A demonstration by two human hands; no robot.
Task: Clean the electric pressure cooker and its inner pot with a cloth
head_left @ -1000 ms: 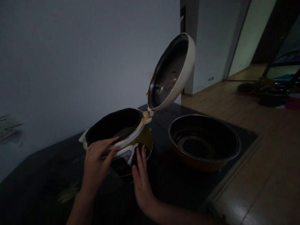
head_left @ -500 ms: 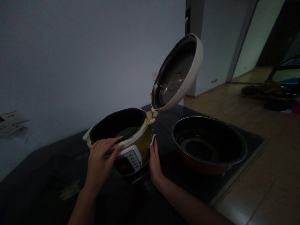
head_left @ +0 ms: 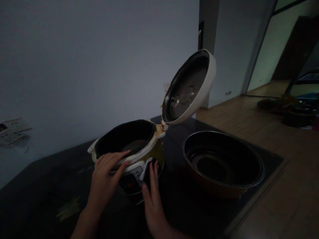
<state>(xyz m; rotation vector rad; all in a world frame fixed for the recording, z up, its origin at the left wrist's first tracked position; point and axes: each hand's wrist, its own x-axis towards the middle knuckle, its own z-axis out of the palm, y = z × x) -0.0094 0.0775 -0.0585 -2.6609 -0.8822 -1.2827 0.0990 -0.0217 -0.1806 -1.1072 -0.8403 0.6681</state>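
An electric pressure cooker (head_left: 155, 153) with a white rim and yellow-green body stands on a dark tabletop. Its round lid (head_left: 208, 79) is tilted up on the hinge, and the dark inner pot (head_left: 113, 137) shows. My left hand (head_left: 104, 176) grips the front rim, fingers over the edge and thumb outside. With my right hand (head_left: 154, 202) I press a small dark and white cloth (head_left: 147, 171) to the cooker's front, at the right edge of the control panel (head_left: 129, 184). The fingers lie over the cloth and hide part of it.
A wide, dark-lined pan (head_left: 221, 191) with a brownish outside stands right of the cooker on the tabletop (head_left: 171, 146). A pale wall (head_left: 99, 59) rises behind. A greenish patch (head_left: 68, 208) shows at front left. Floor lies beyond the table's right edge.
My right hand has moved with the cloth from the cooker's right side leftward round to the front panel's edge. My left hand keeps its hold on the rim. The view has tilted slightly upward.
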